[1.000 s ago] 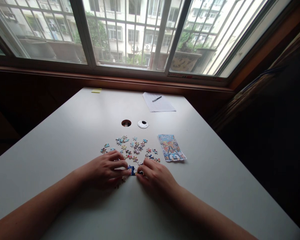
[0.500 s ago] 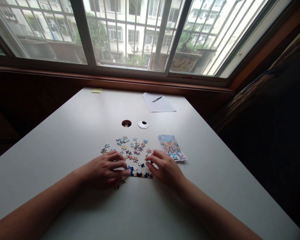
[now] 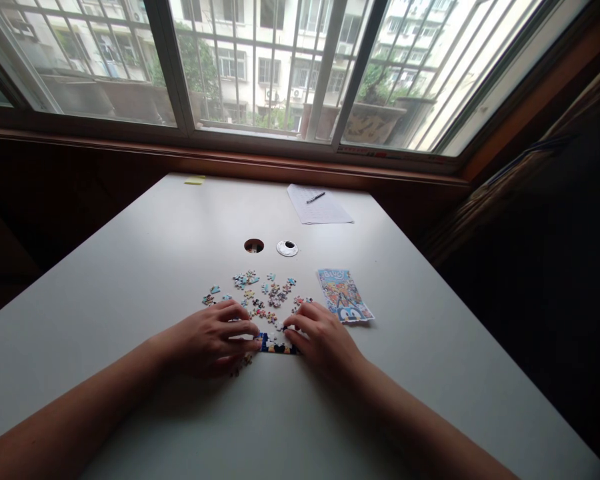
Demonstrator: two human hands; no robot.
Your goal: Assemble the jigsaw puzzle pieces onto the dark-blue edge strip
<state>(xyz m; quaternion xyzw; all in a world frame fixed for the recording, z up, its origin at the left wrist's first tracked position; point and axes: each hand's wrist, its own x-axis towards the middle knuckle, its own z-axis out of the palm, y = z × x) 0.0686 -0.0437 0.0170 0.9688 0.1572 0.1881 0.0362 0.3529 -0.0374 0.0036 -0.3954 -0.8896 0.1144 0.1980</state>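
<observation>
A short strip of joined jigsaw pieces (image 3: 275, 343), dark blue, white and yellow, lies flat on the white table. My left hand (image 3: 223, 337) is curled over the strip's left end, with its fingertips against it and its thumb mostly hidden. At the strip's upper right edge, my right hand (image 3: 320, 333) pinches a small jigsaw piece (image 3: 281, 327), largely covered by the fingers. Loose jigsaw pieces (image 3: 279, 293) are scattered just beyond both hands. A few more pieces (image 3: 243, 365) lie beneath my left hand, partly in shadow.
Right of the pieces lies a colourful picture sheet (image 3: 345, 297). Farther back are a round hole (image 3: 254, 246) in the table (image 3: 130, 280), its loose cover (image 3: 287, 249), papers (image 3: 320, 210) with a pen (image 3: 315, 198), and a yellow slip (image 3: 195, 180). A barred window stands behind.
My right hand has moved a little left, over the right part of the strip, bringing its fingertips to the strip's upper edge. My left hand has stayed nearly in place.
</observation>
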